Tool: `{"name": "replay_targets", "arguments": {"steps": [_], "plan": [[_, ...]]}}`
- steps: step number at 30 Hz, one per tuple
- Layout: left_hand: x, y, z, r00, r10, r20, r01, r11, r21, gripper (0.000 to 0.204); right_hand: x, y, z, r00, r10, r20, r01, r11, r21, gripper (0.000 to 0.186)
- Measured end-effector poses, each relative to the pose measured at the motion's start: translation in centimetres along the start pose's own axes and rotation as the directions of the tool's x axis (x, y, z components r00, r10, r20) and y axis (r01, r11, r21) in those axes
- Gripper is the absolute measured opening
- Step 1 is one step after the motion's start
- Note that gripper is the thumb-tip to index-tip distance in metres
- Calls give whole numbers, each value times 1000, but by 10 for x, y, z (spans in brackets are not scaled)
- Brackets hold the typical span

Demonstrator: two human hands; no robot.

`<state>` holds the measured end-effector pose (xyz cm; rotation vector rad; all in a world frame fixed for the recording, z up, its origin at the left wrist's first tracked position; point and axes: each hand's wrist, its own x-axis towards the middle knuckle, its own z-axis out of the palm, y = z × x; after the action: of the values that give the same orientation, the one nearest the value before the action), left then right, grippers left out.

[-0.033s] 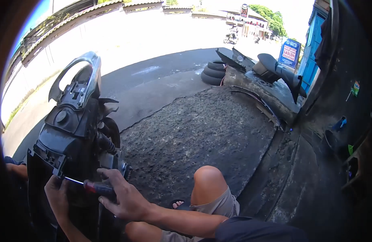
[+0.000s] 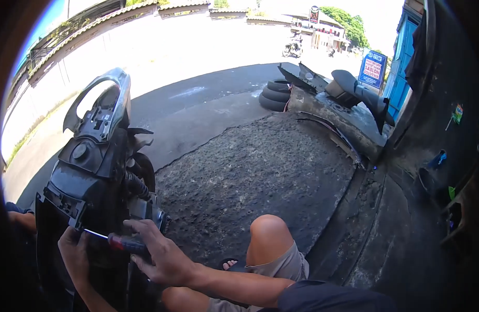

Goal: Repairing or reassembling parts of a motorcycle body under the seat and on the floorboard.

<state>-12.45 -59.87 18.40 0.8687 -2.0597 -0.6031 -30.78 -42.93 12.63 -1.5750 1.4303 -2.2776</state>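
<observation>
Part-done: red-and-black-handled steel screwdriver (image 2: 126,243) at black plastic bracket (image 2: 62,203), near left.
Right hand (image 2: 164,255) wrapped on the handle; tip by bracket's lower right corner. Left hand (image 2: 74,255) has fingers there, can't tell if pinching anything. Bracket sits exposed on black plastic scooter body (image 2: 75,184), so uncovering looks done; corner work looks unfinished.

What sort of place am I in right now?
Probably a roadside motorbike repair spot: there's a partly stripped scooter, a screwdriver in your right hand, and a stack of tyres.
</observation>
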Motion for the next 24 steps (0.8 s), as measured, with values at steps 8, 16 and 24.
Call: {"name": "replay_targets", "arguments": {"steps": [8, 16, 24], "plan": [[-6, 23, -11, 999, -39, -30, 44, 978, 203, 11, -3, 1, 11, 966, 210, 153, -224, 971, 85, 52], [1, 17, -15, 996, -86, 28, 81, 986, 143, 19, 3, -3, 4, 958, 261, 121, -263, 965, -7, 44], [-14, 5, -26, 990, -137, 35, 134, 988, 77, 15, -4, -13, 10, 860, 460, 221, -442, 888, -127, 45]]}}
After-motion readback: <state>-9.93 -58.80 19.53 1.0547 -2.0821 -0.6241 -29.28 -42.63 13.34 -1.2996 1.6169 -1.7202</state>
